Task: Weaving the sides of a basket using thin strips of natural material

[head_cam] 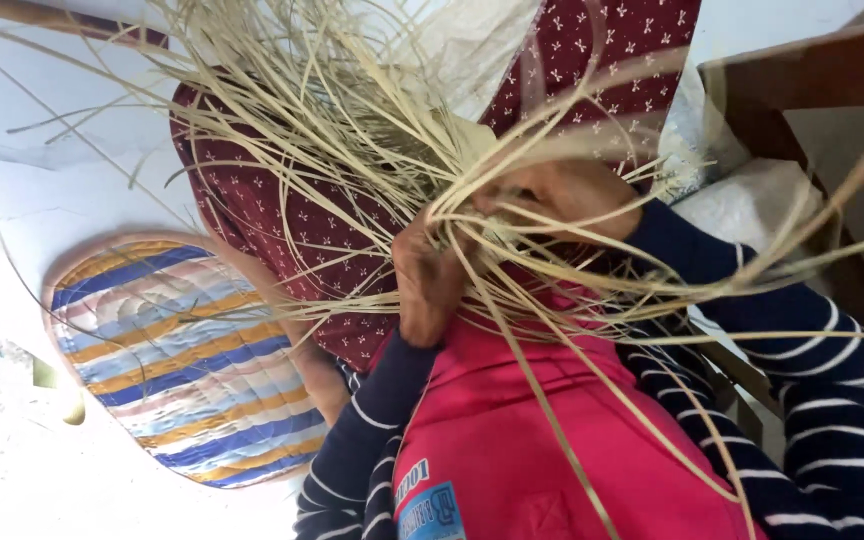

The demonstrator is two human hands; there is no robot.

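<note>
Centrally, a tangle of pale straw strips (372,150) is gripped at its woven core by both hands: the left hand (430,275) is closed around the strips, and the right hand (562,195) is clasped over them. The bundle is held above a red garment (512,430), near a striped cushion (182,360).

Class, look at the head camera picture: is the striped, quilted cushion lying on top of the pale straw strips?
No: the striped quilted cushion lies on the white floor, apart from the pale straw strips that both hands grip.

blue label (430,512), on red vest (552,440)
</note>
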